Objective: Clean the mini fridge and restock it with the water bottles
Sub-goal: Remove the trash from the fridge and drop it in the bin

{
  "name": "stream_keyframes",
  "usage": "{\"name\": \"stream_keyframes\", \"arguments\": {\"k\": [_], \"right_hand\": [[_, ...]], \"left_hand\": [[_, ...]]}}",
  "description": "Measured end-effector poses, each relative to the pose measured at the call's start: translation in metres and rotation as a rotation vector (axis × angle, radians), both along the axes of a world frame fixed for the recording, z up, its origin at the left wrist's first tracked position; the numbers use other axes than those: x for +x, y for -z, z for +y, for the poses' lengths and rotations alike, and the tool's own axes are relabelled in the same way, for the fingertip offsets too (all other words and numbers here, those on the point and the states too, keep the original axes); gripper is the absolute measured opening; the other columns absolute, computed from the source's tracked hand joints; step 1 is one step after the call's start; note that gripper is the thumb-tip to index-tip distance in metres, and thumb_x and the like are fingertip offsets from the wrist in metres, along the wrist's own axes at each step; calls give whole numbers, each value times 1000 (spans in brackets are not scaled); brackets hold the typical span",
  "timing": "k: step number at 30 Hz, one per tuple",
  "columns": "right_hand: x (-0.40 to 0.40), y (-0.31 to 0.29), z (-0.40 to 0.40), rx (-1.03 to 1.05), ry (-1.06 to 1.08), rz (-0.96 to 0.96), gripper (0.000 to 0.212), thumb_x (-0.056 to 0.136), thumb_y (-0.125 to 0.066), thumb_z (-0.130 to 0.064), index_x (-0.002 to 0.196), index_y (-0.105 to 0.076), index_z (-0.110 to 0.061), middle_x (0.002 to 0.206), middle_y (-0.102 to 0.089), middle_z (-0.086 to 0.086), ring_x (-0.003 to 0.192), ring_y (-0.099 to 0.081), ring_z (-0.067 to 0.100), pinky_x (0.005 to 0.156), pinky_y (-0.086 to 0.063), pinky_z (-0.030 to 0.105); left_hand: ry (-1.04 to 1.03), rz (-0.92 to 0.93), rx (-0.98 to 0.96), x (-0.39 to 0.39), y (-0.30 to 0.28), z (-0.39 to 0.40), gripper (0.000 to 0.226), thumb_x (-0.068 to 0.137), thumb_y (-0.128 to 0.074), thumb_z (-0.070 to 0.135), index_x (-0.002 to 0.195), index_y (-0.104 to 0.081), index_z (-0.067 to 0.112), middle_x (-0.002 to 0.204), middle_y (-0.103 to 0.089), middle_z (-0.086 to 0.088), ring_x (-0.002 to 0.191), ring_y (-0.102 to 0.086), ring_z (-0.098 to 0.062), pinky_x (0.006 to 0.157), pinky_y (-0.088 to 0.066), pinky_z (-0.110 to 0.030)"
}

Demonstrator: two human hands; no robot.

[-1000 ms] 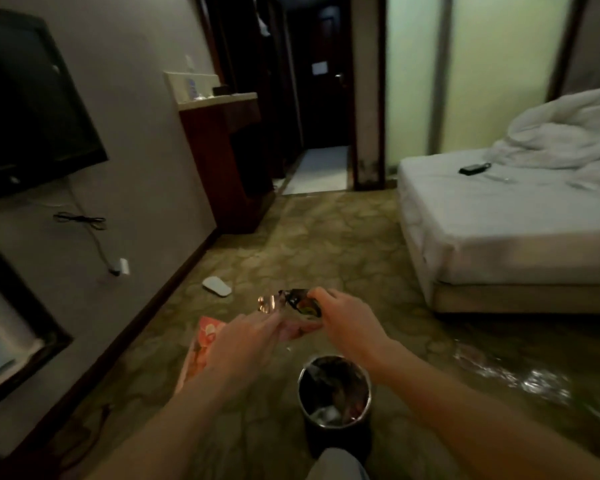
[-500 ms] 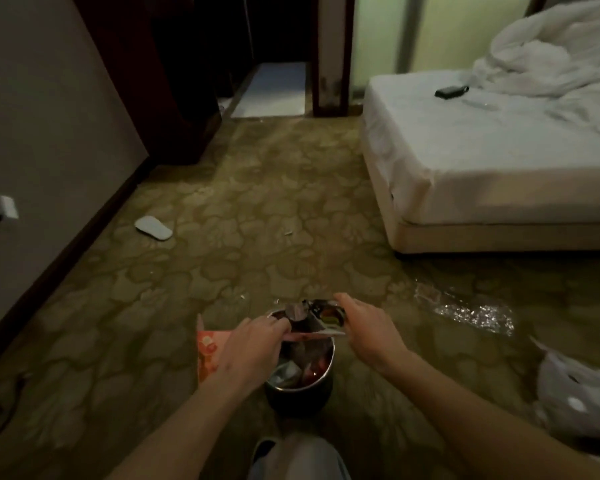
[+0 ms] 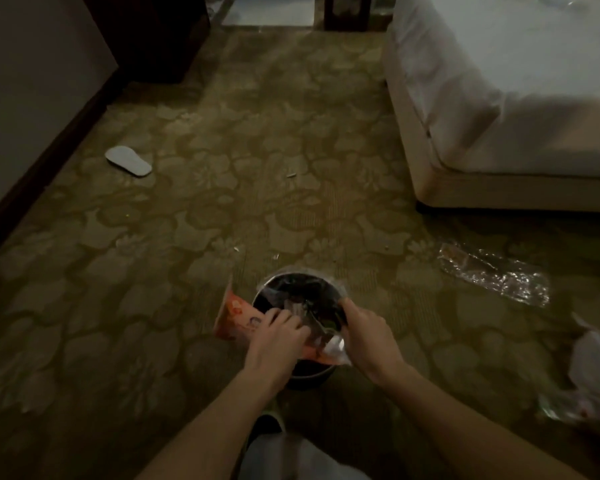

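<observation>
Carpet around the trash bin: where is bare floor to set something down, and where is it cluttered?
Free: the wide carpet between the white slipper and the bed, and the stretch left of the orange packet. Crowded: at the trash bin, where both hands hold wrappers, and right, with clear plastic wrap and a white bag.

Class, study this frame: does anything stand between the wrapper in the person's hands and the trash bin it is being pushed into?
Nothing visible blocks it. Both the left hand and right hand hold the crumpled wrapper directly over the open trash bin, which already holds rubbish. The orange packet lies beside the bin, not across its mouth.
</observation>
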State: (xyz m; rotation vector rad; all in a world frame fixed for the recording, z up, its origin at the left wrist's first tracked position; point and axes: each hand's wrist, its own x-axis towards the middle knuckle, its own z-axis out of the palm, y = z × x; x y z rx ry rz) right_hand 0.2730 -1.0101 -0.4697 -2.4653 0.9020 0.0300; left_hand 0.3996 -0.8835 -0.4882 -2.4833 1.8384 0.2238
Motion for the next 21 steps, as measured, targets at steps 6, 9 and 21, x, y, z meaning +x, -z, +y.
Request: {"name": "stream_keyframes", "arguments": {"k": [6, 9, 21], "right_hand": [[16, 49, 6, 103, -58, 87, 40, 91, -56, -14, 129, -47, -23, 115, -65, -1, 104, -63, 19, 80, -54, 32], [22, 69, 10, 123, -100, 121, 43, 91, -53, -11, 132, -46, -22, 120, -63, 2, 110, -60, 20, 88, -52, 34], [42, 91, 14, -50, -197, 149, 59, 94, -48, -9, 151, -30, -13, 155, -31, 3, 145, -22, 19, 118, -12, 29]], "left_hand": [[-1, 139, -17, 5, 56, 2, 27, 90, -58, 25, 117, -63, 26, 125, -57, 5, 123, -46, -16, 110, -30, -31], [-23, 204, -12, 12, 75, 4, 36, 90, -57, 22, 127, -57, 24, 131, -55, 2, 124, -44, -16, 111, -30, -31], [-145, 73, -180, 36, 79, -9, 52, 90, -53, 10, 141, -49, 14, 148, -46, -5, 141, -35, -19, 122, -8, -39]]}}
